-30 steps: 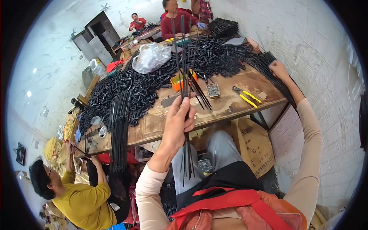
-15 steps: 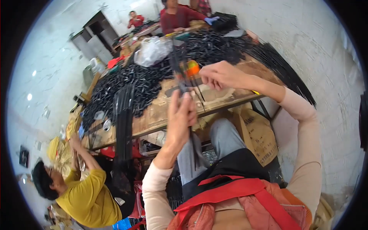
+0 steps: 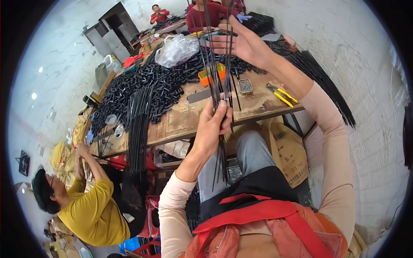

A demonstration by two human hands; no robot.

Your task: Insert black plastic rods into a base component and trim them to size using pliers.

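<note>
My left hand (image 3: 211, 124) is closed round the middle of a bundle of long thin black rods (image 3: 221, 155). The rods stand nearly upright, spreading toward their tops, and their lower ends hang over my lap. My right hand (image 3: 247, 45) is raised beside their upper part with fingers spread and palm flat; whether the fingers touch the rods I cannot tell. Behind the bundle, partly hidden, an orange tub (image 3: 205, 78) stands on the wooden table (image 3: 172, 124). Pliers with yellow handles (image 3: 285, 97) and a small tin of tiny metal pieces (image 3: 245, 87) lie right of the rods.
A heap of short black pieces (image 3: 142, 90) covers the far and left table, with a clear plastic bag (image 3: 175, 50) on top. More long black rods (image 3: 138, 133) overhang the near edge. A co-worker in yellow (image 3: 94, 210) sits at left; others work at the back.
My right hand has risen from near the table to the rods' upper part, and its fingers have opened. The rods now stand taller and more spread. The pliers and tin have come into sight.
</note>
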